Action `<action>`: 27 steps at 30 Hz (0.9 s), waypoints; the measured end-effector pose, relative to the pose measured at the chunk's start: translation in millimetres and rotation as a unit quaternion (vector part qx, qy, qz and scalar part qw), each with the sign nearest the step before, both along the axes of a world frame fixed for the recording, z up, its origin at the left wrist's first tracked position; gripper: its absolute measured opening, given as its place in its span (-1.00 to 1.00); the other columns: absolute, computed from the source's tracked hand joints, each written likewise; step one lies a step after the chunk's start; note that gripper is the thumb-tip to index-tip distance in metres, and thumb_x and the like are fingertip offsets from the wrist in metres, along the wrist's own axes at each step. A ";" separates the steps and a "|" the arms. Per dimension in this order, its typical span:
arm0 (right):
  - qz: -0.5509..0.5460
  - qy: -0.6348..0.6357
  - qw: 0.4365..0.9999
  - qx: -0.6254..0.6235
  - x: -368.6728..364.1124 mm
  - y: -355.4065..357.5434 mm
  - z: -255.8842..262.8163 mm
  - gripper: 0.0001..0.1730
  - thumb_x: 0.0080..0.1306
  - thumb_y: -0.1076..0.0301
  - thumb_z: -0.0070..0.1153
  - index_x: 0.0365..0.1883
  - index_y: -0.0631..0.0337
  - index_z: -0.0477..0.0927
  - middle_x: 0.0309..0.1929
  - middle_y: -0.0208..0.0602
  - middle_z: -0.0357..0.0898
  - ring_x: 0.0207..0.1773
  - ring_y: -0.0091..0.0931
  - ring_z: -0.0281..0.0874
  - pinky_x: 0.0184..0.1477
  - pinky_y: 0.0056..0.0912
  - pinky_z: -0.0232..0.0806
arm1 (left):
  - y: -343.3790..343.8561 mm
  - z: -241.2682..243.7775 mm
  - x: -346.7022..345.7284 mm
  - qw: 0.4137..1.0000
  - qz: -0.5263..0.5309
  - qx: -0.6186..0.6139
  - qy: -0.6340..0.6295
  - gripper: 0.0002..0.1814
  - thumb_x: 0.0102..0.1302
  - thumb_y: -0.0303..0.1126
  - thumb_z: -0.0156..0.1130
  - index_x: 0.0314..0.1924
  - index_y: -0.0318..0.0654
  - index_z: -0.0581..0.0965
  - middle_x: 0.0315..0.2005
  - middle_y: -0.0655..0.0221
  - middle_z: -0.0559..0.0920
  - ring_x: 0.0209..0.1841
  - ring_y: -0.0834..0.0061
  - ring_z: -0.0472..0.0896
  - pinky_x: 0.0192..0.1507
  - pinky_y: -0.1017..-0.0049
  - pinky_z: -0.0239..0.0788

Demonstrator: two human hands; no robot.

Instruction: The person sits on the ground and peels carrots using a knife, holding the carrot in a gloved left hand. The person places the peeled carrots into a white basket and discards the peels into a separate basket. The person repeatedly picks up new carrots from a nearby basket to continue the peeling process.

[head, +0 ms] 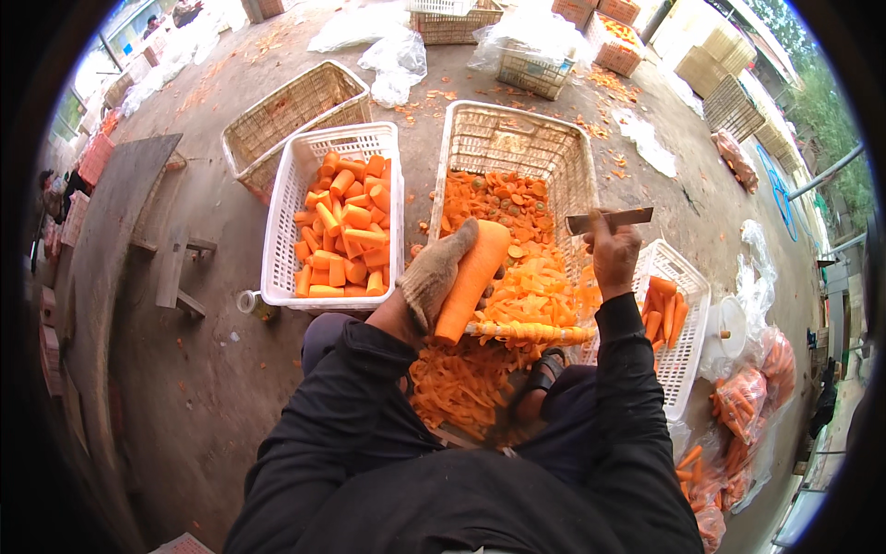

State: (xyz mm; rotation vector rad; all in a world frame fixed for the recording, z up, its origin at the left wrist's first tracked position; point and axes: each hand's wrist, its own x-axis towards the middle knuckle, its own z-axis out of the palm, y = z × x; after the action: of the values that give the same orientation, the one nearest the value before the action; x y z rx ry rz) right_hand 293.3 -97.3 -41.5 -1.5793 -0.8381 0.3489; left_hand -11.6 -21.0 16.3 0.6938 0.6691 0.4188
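My left hand (440, 273), in a knitted work glove, grips a thick peeled carrot (473, 280) that slants over the near end of a crate. Bare and raised to the right of it, my right hand (613, 251) holds a flat metal blade (610, 220), apart from the carrot. Below and behind them, the worn plastic crate (581, 159) contains orange peelings (536, 287) and cut carrot ends (509, 197). To the left, a white plastic crate (277, 228) holds many peeled carrot pieces (353, 218). More carrots (664, 311) lie in a white crate (694, 346) at the right.
Peelings (457, 388) pile up between my legs. A wooden stool (173, 270) and a long board (114, 256) are at left, with a jar (252, 303) near the white crate. An empty crate (249, 128) lies beyond. Plastic bags of carrots (740, 408) and a white bucket (725, 325) stand right.
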 end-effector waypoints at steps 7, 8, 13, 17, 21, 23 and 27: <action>0.310 0.229 0.920 0.071 -112.4 -36.8 57.4 -0.85 0.56 0.43 0.27 -0.05 0.36 0.72 -0.35 -0.33 0.72 -0.42 -0.58 0.64 -0.35 -0.50 0.48 | 9.3 -22.8 13.3 0.995 0.043 -0.041 -0.075 -0.47 0.63 0.13 0.17 0.13 -0.25 0.60 -0.15 0.38 0.72 -0.20 0.49 0.72 -0.23 0.51 0.60; 0.349 0.242 0.904 0.045 -127.5 -40.8 56.3 -0.86 0.55 0.45 0.28 -0.04 0.36 0.71 -0.33 -0.32 0.72 -0.42 -0.57 0.65 -0.35 -0.50 0.49 | 12.2 -30.2 12.8 0.995 0.032 -0.041 -0.088 -0.48 0.64 0.13 0.18 0.13 -0.25 0.60 -0.16 0.37 0.72 -0.20 0.48 0.72 -0.24 0.51 0.60; 0.336 0.288 0.896 0.046 -116.0 -21.9 34.5 -0.86 0.55 0.42 0.28 -0.06 0.34 0.71 -0.32 -0.27 0.73 -0.44 -0.55 0.65 -0.42 -0.48 0.48 | 13.5 -33.3 11.6 0.992 -0.011 -0.021 -0.121 -0.49 0.63 0.09 0.20 0.14 -0.25 0.60 -0.20 0.33 0.73 -0.25 0.48 0.73 -0.33 0.52 0.60; 0.044 0.100 0.992 0.056 -34.8 9.7 10.6 -0.74 0.58 0.24 0.29 -0.23 0.26 0.76 -0.53 -0.35 0.69 -0.58 -0.64 0.52 -0.49 -0.51 0.40 | 1.4 -10.6 6.9 0.999 -0.026 0.014 0.040 -0.42 0.64 0.16 0.12 0.19 -0.28 0.56 -0.28 0.32 0.71 -0.42 0.48 0.68 -0.44 0.49 0.59; -0.025 -0.031 0.999 0.003 -10.5 -0.8 11.5 -0.77 0.55 0.28 0.32 -0.17 0.30 0.78 -0.51 -0.36 0.70 -0.54 -0.63 0.57 -0.48 -0.54 0.39 | -3.2 1.5 2.4 1.000 0.013 -0.004 0.004 -0.40 0.65 0.14 0.11 0.22 -0.31 0.59 -0.18 0.30 0.75 -0.35 0.54 0.69 -0.37 0.56 0.57; 0.045 0.023 0.999 0.018 -38.6 -7.7 29.7 -0.76 0.55 0.26 0.33 -0.08 0.31 0.76 -0.49 -0.37 0.70 -0.51 -0.63 0.59 -0.43 -0.53 0.42 | 0.2 5.1 3.7 0.999 0.025 -0.019 -0.013 -0.40 0.65 0.15 0.12 0.22 -0.31 0.58 -0.18 0.31 0.75 -0.34 0.54 0.68 -0.35 0.56 0.57; 0.278 0.240 0.925 0.092 -101.1 -33.2 50.7 -0.84 0.57 0.43 0.26 -0.03 0.36 0.72 -0.36 -0.28 0.72 -0.42 -0.53 0.66 -0.37 -0.47 0.48 | 2.5 2.7 6.7 0.999 0.028 -0.032 -0.009 -0.44 0.67 0.11 0.09 0.23 -0.29 0.58 -0.16 0.30 0.76 -0.35 0.50 0.69 -0.36 0.57 0.57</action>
State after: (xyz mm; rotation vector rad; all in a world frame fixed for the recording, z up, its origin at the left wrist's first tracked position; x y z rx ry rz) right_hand 192.2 -130.5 9.2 -0.9901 -0.8848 0.9942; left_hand -4.9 -18.5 19.1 0.6101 0.6838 0.4529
